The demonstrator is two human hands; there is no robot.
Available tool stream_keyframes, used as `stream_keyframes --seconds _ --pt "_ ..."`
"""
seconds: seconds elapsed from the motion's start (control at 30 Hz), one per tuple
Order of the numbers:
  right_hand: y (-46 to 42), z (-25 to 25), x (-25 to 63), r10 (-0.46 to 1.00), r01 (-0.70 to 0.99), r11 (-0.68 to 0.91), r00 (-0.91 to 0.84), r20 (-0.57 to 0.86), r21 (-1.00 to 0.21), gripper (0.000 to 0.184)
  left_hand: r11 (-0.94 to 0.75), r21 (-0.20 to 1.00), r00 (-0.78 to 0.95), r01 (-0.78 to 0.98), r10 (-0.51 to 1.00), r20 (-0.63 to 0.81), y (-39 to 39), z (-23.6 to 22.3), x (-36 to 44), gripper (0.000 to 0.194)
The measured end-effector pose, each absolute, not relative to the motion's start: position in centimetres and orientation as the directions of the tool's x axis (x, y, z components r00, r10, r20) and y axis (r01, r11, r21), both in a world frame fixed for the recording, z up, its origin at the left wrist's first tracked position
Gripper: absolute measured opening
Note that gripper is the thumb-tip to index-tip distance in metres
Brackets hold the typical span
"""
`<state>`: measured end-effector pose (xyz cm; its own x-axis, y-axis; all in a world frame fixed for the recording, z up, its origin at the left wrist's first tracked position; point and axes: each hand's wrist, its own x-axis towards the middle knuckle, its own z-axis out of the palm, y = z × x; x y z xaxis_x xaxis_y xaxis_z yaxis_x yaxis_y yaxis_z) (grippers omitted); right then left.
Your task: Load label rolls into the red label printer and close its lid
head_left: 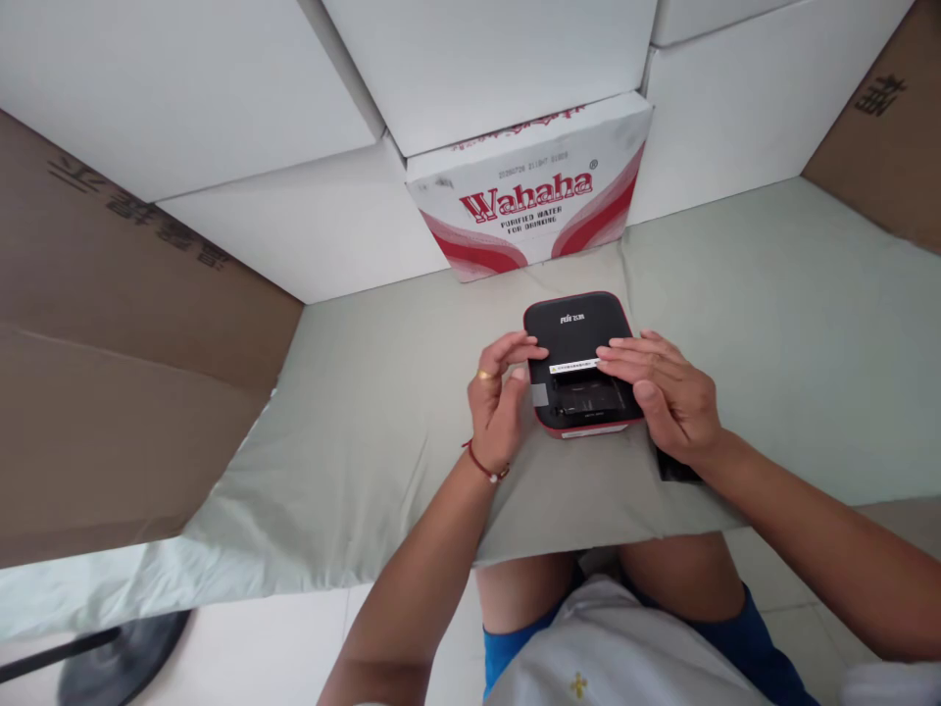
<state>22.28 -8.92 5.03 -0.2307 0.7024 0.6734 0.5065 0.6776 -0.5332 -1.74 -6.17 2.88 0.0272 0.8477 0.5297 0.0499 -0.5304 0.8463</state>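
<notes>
A flat, rounded black case with a red rim (580,338) lies on the cloth. It carries a pale logo at its far end, a white label strip across the middle and a dark, shiny recessed window near me. My left hand (504,397) grips its left edge, fingers bent over the top and thumb at the side, close to a grey tab. On the right edge rests my right hand (672,387), its fingers reaching over the top and its thumb along the side. A dark flat object (677,469) lies partly hidden under my right wrist.
A Wahaha water carton (544,206) stands behind the case, against stacked white boxes (507,69). Brown cardboard walls rise at left (124,373) and right (878,147). Pale green cloth (794,363) covers the table. A round black base (128,657) stands on the floor at lower left.
</notes>
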Motion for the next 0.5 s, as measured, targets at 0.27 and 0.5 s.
stream_keyframes --seconds 0.27,0.5 --pt "-9.9 4.9 22.1 0.532 0.422 0.823 -0.338 0.776 -0.38 0.048 -0.24 0.895 0.053 -0.375 0.959 0.28 -5.0 2.7 -1.7 0.065" --pt "-10.3 4.7 22.3 0.483 0.47 0.827 -0.31 0.819 -0.31 0.032 -0.085 0.869 0.205 -0.487 0.956 0.208 -5.3 2.9 -1.2 0.102"
